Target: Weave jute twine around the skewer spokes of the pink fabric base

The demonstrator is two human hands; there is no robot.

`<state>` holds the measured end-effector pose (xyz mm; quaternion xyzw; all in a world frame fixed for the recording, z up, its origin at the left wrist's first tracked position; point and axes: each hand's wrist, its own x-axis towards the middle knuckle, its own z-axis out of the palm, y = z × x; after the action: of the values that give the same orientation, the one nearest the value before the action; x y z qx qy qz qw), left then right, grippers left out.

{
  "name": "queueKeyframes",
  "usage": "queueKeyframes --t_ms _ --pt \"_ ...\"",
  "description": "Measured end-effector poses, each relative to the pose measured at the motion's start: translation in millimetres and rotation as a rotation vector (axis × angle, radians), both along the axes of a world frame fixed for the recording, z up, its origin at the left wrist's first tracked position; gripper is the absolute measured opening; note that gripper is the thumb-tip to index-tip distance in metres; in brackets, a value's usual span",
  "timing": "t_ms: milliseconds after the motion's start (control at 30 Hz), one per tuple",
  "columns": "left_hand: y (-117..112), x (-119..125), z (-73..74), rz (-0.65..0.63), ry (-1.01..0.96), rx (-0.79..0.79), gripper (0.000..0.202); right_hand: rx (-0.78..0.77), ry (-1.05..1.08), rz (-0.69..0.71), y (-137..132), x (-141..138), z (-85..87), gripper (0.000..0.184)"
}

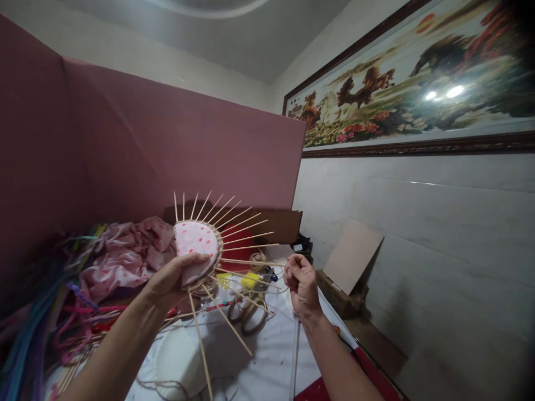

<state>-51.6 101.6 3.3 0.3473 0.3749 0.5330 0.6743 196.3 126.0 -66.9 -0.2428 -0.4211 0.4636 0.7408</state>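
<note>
While raised above the bench (267,356), left hand (171,281) grips the pink fabric disc (195,245) by its lower edge, wooden skewers (242,228) fanning from the rim. Right hand (301,284) is closed, pinching thin twine (267,289), just right of skewer tips. Pink cloth pile (125,250) lies left; wall side right is open.

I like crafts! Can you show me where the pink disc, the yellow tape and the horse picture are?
Pink disc (195,240), head view, its spotted fabric face.
Yellow tape (249,280), head view, its top.
Horse picture (418,83), head view, its middle.

Left hand (169,281), lower centre-left of frame, grips with thumb on top; right hand (301,284), at centre, is fisted, pinching.
</note>
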Motion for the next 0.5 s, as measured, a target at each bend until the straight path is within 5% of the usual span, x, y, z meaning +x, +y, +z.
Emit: queueKeyframes --t_ms 500 --pt "4.0 2.5 -6.2 -0.035 0.080 0.005 0.006 -0.007 0.067 -0.096 0.7 2.3 0.6 0.020"
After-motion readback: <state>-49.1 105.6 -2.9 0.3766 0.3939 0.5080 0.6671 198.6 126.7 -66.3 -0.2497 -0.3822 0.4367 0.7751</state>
